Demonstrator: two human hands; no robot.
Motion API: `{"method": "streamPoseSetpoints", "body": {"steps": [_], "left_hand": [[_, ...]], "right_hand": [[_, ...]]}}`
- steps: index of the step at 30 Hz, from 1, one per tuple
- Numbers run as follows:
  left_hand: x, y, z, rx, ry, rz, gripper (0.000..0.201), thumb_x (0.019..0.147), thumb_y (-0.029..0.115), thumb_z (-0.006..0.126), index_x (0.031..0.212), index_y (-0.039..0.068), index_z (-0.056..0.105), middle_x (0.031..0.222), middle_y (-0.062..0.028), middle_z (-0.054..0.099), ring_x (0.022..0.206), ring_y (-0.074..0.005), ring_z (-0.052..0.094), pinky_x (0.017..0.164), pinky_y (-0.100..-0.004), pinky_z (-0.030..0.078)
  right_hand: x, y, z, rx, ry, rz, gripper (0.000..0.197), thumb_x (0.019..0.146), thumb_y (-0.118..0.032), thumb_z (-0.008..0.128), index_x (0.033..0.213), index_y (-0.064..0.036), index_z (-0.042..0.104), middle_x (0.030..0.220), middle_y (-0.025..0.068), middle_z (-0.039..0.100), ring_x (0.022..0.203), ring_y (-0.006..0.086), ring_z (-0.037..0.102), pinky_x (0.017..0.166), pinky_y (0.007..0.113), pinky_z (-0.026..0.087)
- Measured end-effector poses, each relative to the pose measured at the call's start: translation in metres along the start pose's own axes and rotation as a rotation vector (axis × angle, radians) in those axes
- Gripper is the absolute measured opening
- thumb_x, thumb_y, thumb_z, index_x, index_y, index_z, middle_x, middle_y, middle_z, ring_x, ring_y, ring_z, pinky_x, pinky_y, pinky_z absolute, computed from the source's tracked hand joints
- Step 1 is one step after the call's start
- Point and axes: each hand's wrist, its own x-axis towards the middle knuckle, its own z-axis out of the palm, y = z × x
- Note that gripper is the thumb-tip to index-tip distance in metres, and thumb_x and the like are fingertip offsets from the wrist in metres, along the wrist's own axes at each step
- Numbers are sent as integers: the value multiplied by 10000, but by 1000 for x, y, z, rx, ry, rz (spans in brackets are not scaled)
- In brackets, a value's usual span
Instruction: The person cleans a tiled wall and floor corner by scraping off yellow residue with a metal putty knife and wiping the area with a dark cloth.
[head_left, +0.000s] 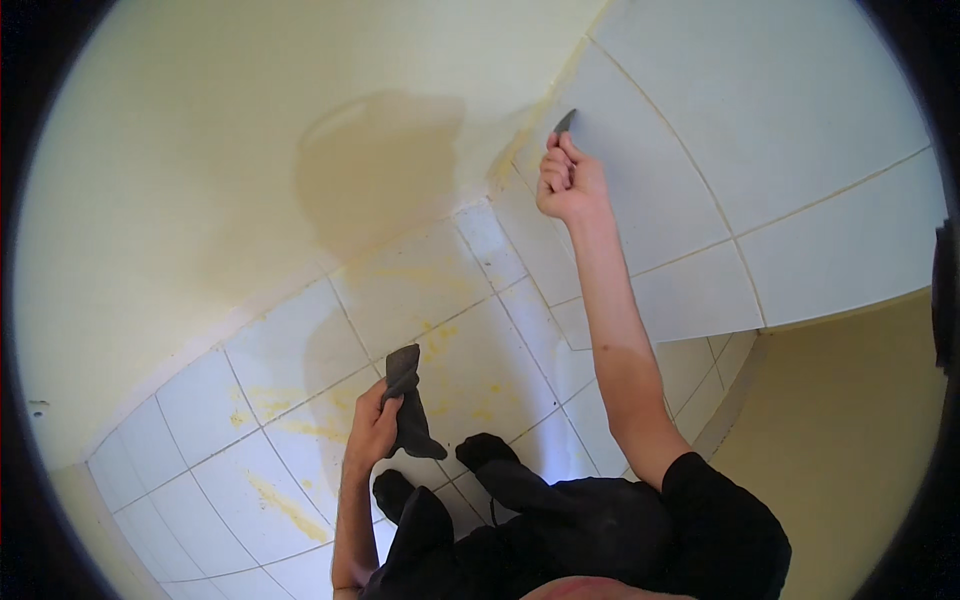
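Observation:
My right hand (pixel 572 178) reaches out to the tiled surface at the upper right. Its fingers are closed around a small tool with a dark, pointed blade (pixel 566 121); the handle is hidden in the fist. The blade sits close to the yellowish seam (pixel 548 98) where the white tiles meet the cream wall; whether it touches the tile I cannot tell. Lower down, my left hand (pixel 374 425) grips a dark grey cloth (pixel 408 405), which hangs limp on both sides of the fingers above the floor.
Yellow smears and crumbs (pixel 285 508) lie scattered over the white floor tiles (pixel 290 350). My feet in black socks (pixel 485 450) stand on these tiles. The cream wall (pixel 220 130) rises at the left and far side. The tiled block's edge (pixel 660 340) bounds the right.

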Motion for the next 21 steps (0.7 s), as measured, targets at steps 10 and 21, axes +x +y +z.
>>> {"method": "streamPoseSetpoints", "body": {"steps": [10,21], "left_hand": [[9,-4,-7,-25,-14,-67,237,913,40,460,1085,-29,607,815,-38,581,765,-113,513,702,-272,448],[22,-2,-4,-46,-24,-15,238,918,39,460,1091,-33,607,820,-46,590,769,-118,520,709,-275,452]], "right_hand": [[1,3,16,-71,-45,-79,206,970,-260,570,887,-72,587,560,-70,337,422,50,212,360,206,134],[-12,-7,9,27,56,47,161,961,-204,581,936,-46,599,566,-75,288,448,41,191,377,198,127]]}}
